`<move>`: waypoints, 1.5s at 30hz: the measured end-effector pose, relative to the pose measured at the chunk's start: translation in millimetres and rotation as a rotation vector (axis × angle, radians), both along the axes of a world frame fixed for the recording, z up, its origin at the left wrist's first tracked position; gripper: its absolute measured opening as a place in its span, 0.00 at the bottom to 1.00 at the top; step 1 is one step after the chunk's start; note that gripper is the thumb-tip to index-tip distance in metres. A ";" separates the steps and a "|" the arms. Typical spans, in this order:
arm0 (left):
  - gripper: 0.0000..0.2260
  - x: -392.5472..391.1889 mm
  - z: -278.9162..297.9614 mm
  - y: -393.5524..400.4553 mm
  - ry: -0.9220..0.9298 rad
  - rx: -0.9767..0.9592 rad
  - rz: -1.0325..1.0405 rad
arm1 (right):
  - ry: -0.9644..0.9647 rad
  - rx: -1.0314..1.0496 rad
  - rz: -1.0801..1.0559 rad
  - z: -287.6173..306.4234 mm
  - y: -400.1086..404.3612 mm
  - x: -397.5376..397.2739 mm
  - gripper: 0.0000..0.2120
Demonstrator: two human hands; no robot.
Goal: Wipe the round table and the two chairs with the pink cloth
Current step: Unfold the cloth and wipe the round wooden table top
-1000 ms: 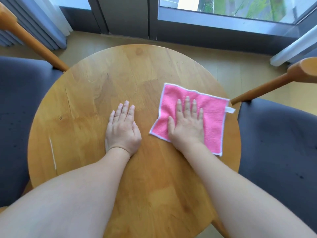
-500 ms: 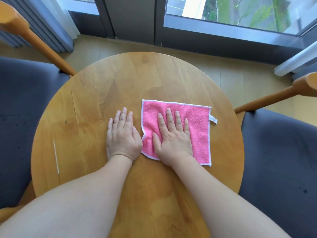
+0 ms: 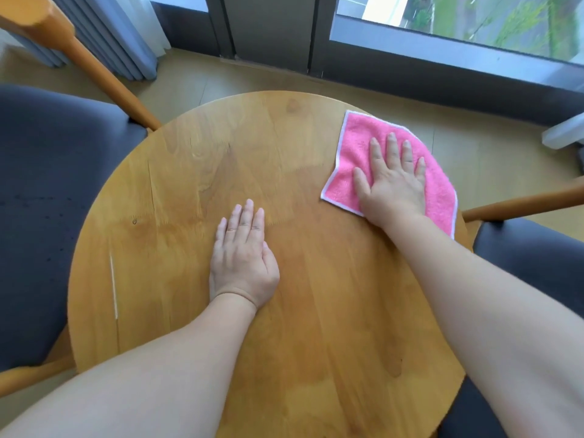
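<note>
The round wooden table (image 3: 196,172) fills the middle of the view. A pink cloth (image 3: 357,143) with a white hem lies flat at the table's far right edge. My right hand (image 3: 392,181) presses flat on the cloth, fingers spread, covering its middle. My left hand (image 3: 243,257) rests palm down on bare wood near the table's centre, holding nothing. A dark grey padded chair (image 3: 44,197) with orange wooden arms stands at the left, and a second chair (image 3: 531,257) at the right, its seat partly hidden by my right forearm.
A thin pale scratch (image 3: 113,286) marks the table's left part. Beyond the table is light wooden floor (image 3: 395,99), then a dark-framed window (image 3: 442,42) and grey curtains (image 3: 104,36) at the back left. A white object (image 3: 565,131) sits at the right edge.
My right hand has slid the pink cloth from beside my left hand out to the table's far right edge. My left hand has stayed in place.
</note>
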State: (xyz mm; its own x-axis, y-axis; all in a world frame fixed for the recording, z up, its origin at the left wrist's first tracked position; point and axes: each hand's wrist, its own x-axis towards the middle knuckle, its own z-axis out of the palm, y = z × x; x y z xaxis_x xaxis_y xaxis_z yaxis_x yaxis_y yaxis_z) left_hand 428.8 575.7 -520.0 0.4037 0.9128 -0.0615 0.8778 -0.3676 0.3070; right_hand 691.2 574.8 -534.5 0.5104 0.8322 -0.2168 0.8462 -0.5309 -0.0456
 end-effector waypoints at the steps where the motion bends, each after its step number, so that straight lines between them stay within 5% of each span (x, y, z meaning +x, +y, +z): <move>1: 0.26 0.1 -0.1 0.1 -0.001 0.005 0.002 | -0.003 -0.003 -0.008 0.2 7.2 6.4 0.35; 9: 0.25 1.0 1.4 0.5 -0.007 0.011 0.003 | -0.019 -0.016 -0.025 0.6 58.3 11.5 0.34; 18: 0.26 0.9 2.8 1.4 -0.060 -0.004 0.014 | -0.001 0.010 0.273 1.2 78.1 -52.3 0.34; 35: 0.27 -13.8 0.4 -8.0 -0.163 -0.004 0.023 | 0.038 0.011 0.236 5.7 -59.3 -130.2 0.36; 45: 0.29 -135.1 -1.9 -6.9 0.100 -0.010 0.097 | 0.013 -0.072 0.217 7.4 -100.0 -164.5 0.36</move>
